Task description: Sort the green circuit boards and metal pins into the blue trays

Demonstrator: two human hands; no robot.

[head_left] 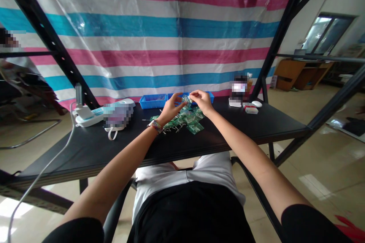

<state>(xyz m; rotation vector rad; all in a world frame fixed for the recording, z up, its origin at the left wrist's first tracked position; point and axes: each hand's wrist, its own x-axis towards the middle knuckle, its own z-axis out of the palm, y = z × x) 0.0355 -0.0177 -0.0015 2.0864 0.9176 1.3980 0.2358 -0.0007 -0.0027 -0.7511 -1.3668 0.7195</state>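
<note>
A heap of small green circuit boards [186, 120] with thin metal pins lies on the black table [85, 148]. Above the heap, my left hand [171, 107] and my right hand [201, 100] meet over one green board [187, 100], pinching it between their fingertips. A beaded band sits on my left wrist. Behind the hands stand two blue trays [153, 101], side by side at the table's far edge.
At the table's left, a white device [85, 115] with a cable running off the front edge. At the right, a white mouse [257, 103], a small box [251, 110] and a bottle. Black frame posts rise on both sides. A striped tarp hangs behind.
</note>
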